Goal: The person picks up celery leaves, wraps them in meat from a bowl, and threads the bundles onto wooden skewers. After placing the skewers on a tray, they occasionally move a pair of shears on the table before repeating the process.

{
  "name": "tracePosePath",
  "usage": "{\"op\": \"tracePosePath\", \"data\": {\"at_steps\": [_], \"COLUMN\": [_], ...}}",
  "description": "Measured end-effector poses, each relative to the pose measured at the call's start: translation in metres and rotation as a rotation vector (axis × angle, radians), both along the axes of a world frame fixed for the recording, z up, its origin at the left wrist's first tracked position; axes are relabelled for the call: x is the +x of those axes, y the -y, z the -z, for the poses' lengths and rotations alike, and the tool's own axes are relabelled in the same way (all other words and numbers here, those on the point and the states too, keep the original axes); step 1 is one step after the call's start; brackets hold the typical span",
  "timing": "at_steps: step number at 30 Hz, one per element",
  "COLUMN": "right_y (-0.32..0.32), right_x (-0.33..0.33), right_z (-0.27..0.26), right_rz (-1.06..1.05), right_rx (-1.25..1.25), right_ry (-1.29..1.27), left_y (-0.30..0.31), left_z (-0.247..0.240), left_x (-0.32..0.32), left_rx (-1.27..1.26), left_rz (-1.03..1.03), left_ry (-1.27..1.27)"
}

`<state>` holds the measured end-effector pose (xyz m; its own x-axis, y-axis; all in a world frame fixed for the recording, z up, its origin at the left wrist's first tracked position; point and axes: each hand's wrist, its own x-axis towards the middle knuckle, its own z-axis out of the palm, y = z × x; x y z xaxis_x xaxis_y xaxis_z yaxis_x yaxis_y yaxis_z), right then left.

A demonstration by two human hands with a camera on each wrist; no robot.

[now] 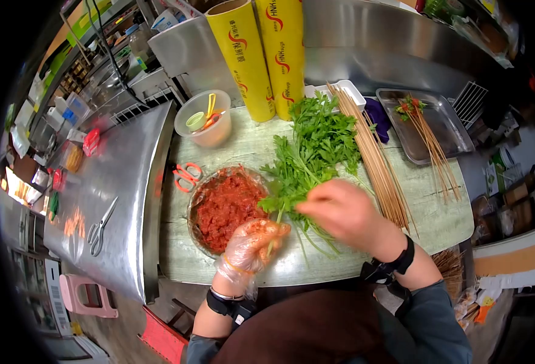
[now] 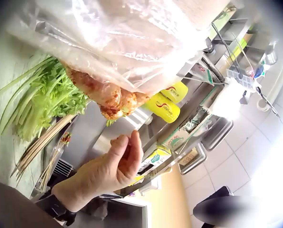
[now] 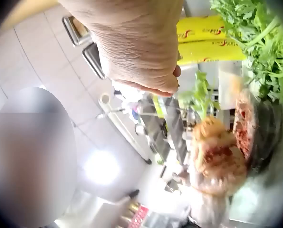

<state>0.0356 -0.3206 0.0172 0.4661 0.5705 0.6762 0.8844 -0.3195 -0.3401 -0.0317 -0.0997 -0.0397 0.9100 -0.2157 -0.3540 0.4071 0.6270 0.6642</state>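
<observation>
My left hand (image 1: 252,242), in a clear plastic glove smeared with red mince, grips a leafy celery stalk (image 3: 201,97) upright beside the bowl. Bare and with bent fingers, my right hand (image 1: 340,209) is just right of the stalk's leaves. In the left wrist view its thumb and fingertips come close together; I cannot tell whether they pinch a bit of leaf. Red minced meat (image 1: 225,206) fills a clear bowl (image 3: 267,133) at the left hand. Behind both hands lies a large bunch of celery (image 1: 325,130), its thin stems toward me.
Bamboo skewers (image 1: 376,164) lie right of the greens. A metal tray (image 1: 455,130) holds several skewers with red and green ends. Red-handled scissors (image 1: 187,177), a plastic tub (image 1: 205,136) and yellow film rolls (image 1: 243,60) stand around the bowl. A steel counter (image 1: 118,176) adjoins on the left.
</observation>
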Motion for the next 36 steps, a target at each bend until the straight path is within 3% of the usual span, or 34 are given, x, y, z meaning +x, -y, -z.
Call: {"op": "tracePosePath", "data": {"at_steps": [2, 8, 17, 23, 26, 29, 32, 36], "right_y": [-0.014, -0.023, -0.022, -0.021, -0.023, -0.026, -0.028, -0.028], "right_x": [-0.003, 0.006, 0.014, 0.011, 0.009, 0.011, 0.011, 0.009], "right_z": [0.001, 0.013, 0.022, 0.029, 0.034, 0.044, 0.045, 0.046], "right_rz": [-0.123, -0.114, -0.068, -0.063, -0.136, -0.249, -0.302, -0.289], "right_rx": [-0.086, -0.155, -0.11, -0.047, 0.184, 0.387, 0.486, 0.4], "right_ry": [0.12, 0.178, 0.042, -0.44, -1.061, -1.323, -1.345, -1.169], "left_y": [-0.001, -0.009, -0.013, -0.014, -0.014, -0.011, -0.01, -0.008], "left_z": [-0.001, -0.009, -0.019, -0.016, -0.016, -0.018, -0.012, -0.003], "left_x": [0.002, -0.004, -0.003, -0.001, 0.001, 0.003, 0.007, 0.01], "left_rx": [-0.02, 0.186, 0.284, 0.424, 0.513, 0.651, 0.878, 1.093], "left_rz": [0.066, 0.154, 0.196, 0.123, 0.086, 0.083, 0.051, 0.015], "left_ry": [0.021, 0.064, 0.056, 0.177, 0.228, 0.28, 0.409, 0.59]}}
